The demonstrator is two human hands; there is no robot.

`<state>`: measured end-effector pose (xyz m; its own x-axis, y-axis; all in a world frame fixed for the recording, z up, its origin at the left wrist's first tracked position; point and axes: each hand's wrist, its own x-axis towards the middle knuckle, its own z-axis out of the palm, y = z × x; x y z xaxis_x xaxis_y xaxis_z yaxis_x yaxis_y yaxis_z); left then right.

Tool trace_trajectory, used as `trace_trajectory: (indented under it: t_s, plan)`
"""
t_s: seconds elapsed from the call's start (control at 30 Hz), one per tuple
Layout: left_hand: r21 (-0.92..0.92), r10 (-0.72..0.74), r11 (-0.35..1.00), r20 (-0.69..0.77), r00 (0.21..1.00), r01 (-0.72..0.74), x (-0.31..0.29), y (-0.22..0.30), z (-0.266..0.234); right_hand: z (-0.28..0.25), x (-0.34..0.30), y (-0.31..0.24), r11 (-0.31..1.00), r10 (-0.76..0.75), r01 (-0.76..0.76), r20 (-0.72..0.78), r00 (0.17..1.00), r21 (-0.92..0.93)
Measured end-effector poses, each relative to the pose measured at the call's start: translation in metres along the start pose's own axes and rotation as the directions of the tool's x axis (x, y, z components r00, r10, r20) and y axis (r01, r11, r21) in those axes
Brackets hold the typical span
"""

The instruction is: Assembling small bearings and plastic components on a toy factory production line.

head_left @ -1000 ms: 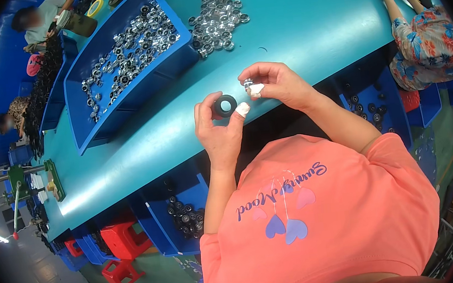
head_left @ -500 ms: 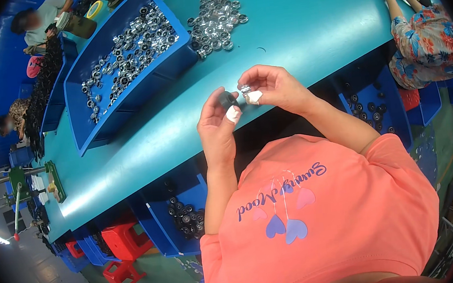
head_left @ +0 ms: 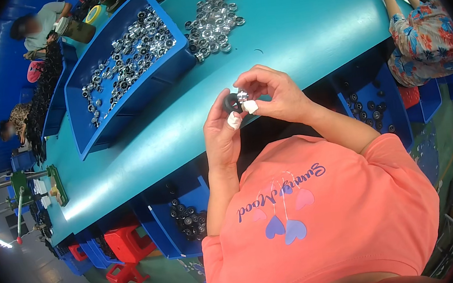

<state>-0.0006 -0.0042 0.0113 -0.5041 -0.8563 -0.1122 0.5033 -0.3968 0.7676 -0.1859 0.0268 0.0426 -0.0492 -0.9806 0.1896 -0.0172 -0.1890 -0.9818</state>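
Note:
My left hand [head_left: 221,136] is closed round a small black rubber tyre [head_left: 228,103], its hole partly in sight. In my right hand [head_left: 280,96] a shiny silver wheel hub [head_left: 242,95] is pinched between thumb and fingers. The hub is right beside the tyre, at its right side; I cannot tell whether it has entered the hole. Both thumbs have white wrapping on them. My hands are in front of my chest, over the near edge of the teal table [head_left: 304,39].
A big blue bin [head_left: 76,110] of silver hubs stands at the left, with a loose hub pile [head_left: 212,27] beside it. Below the table, blue bins [head_left: 163,220] hold black wheels. A co-worker's sleeve [head_left: 420,38] is at the right; a green hand press [head_left: 21,188] is far left.
My hands have come together, bringing the hub up against the tyre. The tyre has turned so that its hole shows more.

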Motion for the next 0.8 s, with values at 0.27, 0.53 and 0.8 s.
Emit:
trace_trajectory:
  t_s: [0.27, 0.53, 0.8]
  plan:
    - [-0.049, -0.016, 0.999, 0.031, 0.999, 0.018, -0.001, -0.003, -0.003, 0.002, 0.0, 0.006, 0.978, -0.175, 0.17, -0.034, 0.984, -0.118]
    - [-0.052, -0.011, 0.999, 0.006, 1.0, 0.011, -0.003, -0.003, -0.004, 0.002, 0.002, 0.012, 0.885, -0.346, 0.335, 0.025, 0.938, -0.322]
    - [0.169, 0.072, 0.983, -0.016, 0.997, -0.069, -0.002, 0.002, 0.01, 0.008, 0.001, 0.008, 0.797, -0.417, 0.401, 0.068, 0.906, -0.452]
